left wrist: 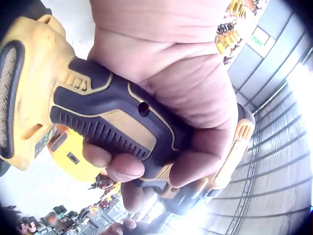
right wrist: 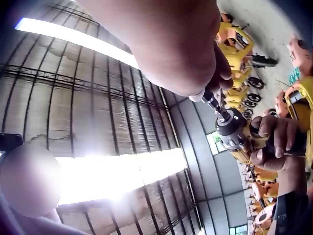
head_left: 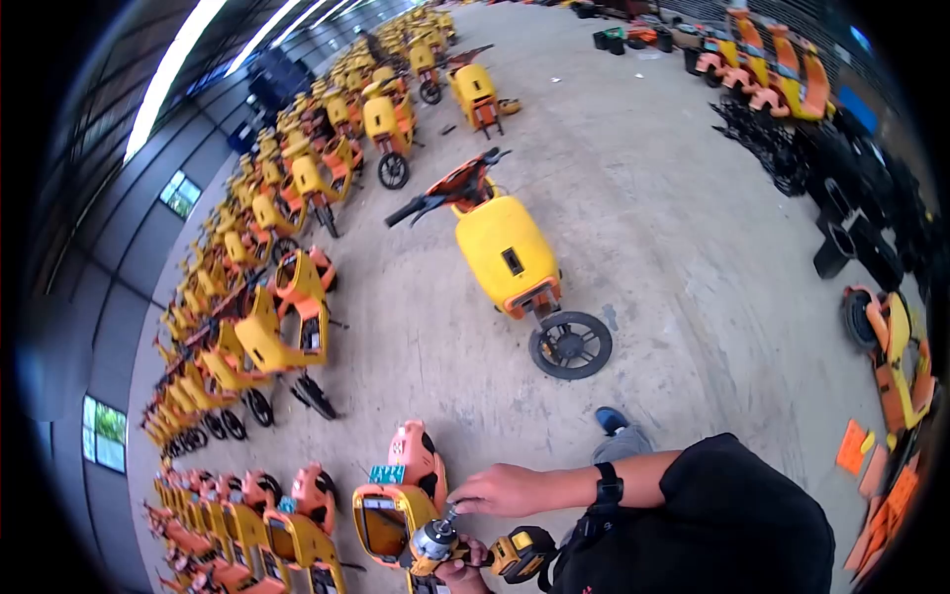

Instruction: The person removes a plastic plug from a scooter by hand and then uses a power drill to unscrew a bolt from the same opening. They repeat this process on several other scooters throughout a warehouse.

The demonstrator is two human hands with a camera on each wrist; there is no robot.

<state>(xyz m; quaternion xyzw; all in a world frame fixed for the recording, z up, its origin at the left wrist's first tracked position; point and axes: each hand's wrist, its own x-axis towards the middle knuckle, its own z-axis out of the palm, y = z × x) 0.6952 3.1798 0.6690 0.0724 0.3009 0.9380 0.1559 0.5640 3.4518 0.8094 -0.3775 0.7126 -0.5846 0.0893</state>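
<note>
My left hand (head_left: 467,564) grips a yellow-and-black cordless impact driver (head_left: 432,544) by its handle. In the left wrist view the fingers wrap round the dark ribbed grip (left wrist: 105,115). The driver's battery (head_left: 522,552) points toward my body, its nose away from the palm. At the nose a metal bit (right wrist: 211,100) sticks out of the chuck (right wrist: 230,122). My right hand (head_left: 510,490) reaches across and pinches this bit between thumb and fingers, which partly hide its tip.
Ahead stands a yellow scooter body (head_left: 505,247) with one front wheel (head_left: 571,345). Rows of yellow scooters (head_left: 282,327) line the left, and a yellow-and-pink one (head_left: 396,510) is close by the driver. Black parts (head_left: 851,238) and orange panels (head_left: 891,505) lie along the right.
</note>
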